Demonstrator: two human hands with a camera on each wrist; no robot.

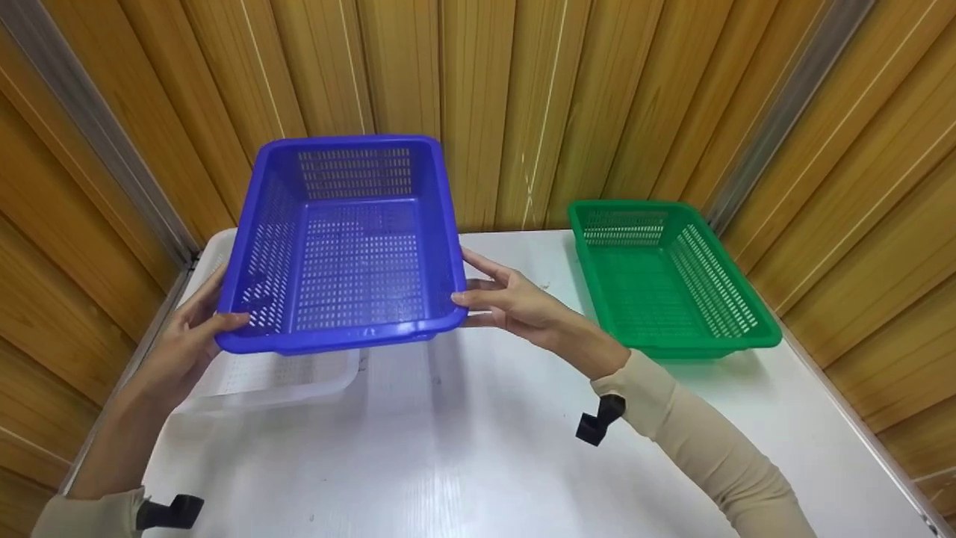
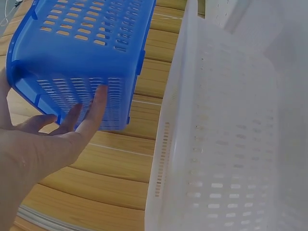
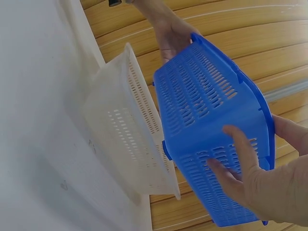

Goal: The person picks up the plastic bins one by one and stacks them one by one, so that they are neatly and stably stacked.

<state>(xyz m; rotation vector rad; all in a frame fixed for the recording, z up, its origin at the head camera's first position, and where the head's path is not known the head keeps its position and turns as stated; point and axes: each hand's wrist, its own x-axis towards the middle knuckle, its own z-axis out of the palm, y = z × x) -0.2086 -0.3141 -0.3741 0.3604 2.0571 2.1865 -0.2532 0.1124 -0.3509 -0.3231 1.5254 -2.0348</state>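
I hold a blue slotted plastic basket point(image 1: 351, 261) in the air over the left part of the white table point(image 1: 478, 456), with its open side tilted toward me. My left hand point(image 1: 216, 315) grips its left rim, thumb on top and fingers point(image 2: 96, 103) against the outer wall point(image 2: 82, 53). At the right rim my right hand point(image 1: 478, 293) does the same, with its fingers point(image 3: 240, 154) spread on the slotted side point(image 3: 207, 106). A clear white basket point(image 1: 299, 377) stands on the table just below, also in the left wrist view point(image 2: 226, 144) and the right wrist view point(image 3: 125, 130).
A green slotted basket point(image 1: 709, 280) with nothing in it stands at the table's back right. Wooden panel walls point(image 1: 523, 90) close in behind and on both sides. Black wrist mounts point(image 1: 600, 420) sit on both sleeves.
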